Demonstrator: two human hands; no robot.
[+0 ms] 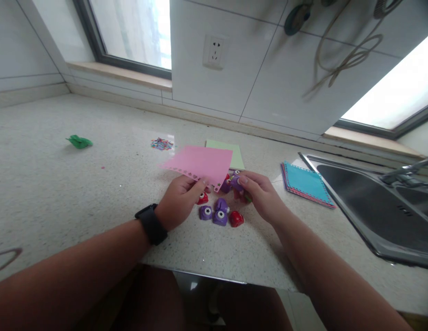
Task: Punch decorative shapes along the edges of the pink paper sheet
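My left hand [181, 198] pinches a pink paper sheet [200, 164] by its near edge, where a row of small shapes is cut out. My right hand [258, 193] is closed on a purple craft punch [236, 182], held against the sheet's lower right corner. Below the hands, on the speckled counter [79, 184], lie several small punches: purple ones [217, 214] and red ones [236, 219]. A black watch [151, 223] is on my left wrist.
A light green sheet [236, 156] lies behind the pink one. A stack of blue and pink papers [306, 184] sits by the steel sink [379, 211]. Paper confetti [162, 144] and a green scrap [79, 141] lie farther left. A wall socket [214, 51] is above.
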